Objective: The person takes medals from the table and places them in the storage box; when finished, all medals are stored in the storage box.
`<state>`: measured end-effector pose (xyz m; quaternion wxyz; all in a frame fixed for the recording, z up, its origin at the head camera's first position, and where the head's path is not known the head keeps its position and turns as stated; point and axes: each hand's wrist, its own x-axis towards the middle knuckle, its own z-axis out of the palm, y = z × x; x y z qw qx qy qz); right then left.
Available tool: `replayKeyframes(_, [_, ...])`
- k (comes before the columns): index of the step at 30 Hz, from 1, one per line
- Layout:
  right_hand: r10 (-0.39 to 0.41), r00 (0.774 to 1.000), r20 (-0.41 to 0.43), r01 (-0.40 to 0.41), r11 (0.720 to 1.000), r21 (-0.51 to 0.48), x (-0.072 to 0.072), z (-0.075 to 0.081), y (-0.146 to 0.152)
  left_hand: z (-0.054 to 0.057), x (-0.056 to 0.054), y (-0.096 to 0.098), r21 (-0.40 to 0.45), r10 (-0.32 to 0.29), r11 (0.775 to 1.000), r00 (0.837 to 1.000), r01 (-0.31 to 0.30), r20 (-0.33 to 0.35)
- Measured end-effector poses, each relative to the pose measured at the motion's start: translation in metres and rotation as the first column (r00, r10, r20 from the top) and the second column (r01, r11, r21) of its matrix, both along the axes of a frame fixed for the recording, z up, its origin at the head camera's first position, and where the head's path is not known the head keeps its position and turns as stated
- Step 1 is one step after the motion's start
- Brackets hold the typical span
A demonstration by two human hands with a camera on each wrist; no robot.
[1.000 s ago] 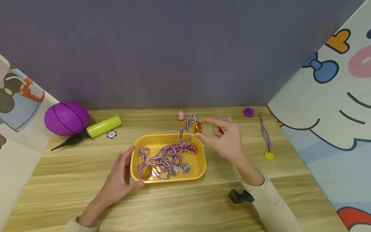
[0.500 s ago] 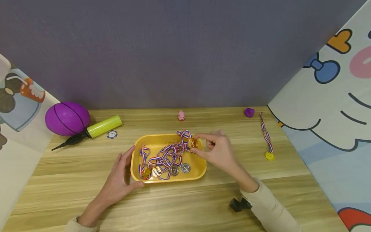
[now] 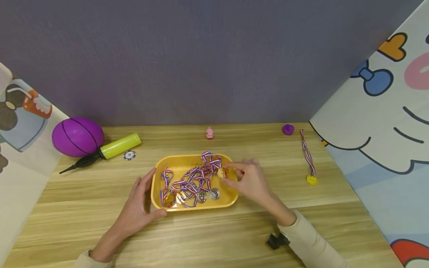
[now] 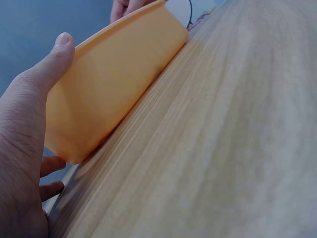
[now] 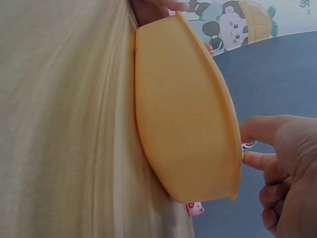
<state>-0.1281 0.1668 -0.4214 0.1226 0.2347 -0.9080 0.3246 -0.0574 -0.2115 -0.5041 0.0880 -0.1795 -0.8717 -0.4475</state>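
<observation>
A yellow plastic tray [image 3: 187, 160] holds a tangle of red, white and blue ribbons [image 3: 197, 175] with gold and silver medals [image 3: 201, 196]. At its left end my left hand [image 3: 135, 208] holds the tray, thumb along the front rim and fingers by the left side. In the left wrist view, the thumb [image 4: 62, 54] lies against the tray wall. My right hand [image 3: 249, 182] pinches a gold medal [image 3: 222, 172] between thumb and index finger, inside the tray's right end. Its ribbon [image 3: 211, 158] lies bunched at the back rim. In the right wrist view, the tray wall hides most of the medal.
Back left on the wooden table [image 3: 187, 238] are a purple ball [image 3: 78, 137], a yellow-green hand pump [image 3: 120, 146] and a poker chip [image 3: 129, 155]. A pink pig figure [image 3: 209, 133] stands behind the tray. A purple duck [image 3: 288, 129] and another gold medal [image 3: 311, 180] lie right.
My right hand has lowered the gold medal from above the tray's back right corner into it, moving left and toward me. The ribbon has dropped into a bunch. The left hand stays put.
</observation>
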Motion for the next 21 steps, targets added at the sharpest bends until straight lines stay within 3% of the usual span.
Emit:
replayKeyframes(13, [-0.035,0.995,0.097,0.022,0.991,0.134,0.0065,-0.0064,0.0000,0.0026,-0.0001,0.0007,-0.001,0.001,1.000,1.000,-0.001,0.003])
replayKeyframes(21, [-0.079,0.985,0.151,0.042,0.971,0.234,0.0074,-0.0033,-0.0047,0.0023,0.0007,0.0004,-0.005,0.001,1.000,1.000,-0.001,0.004])
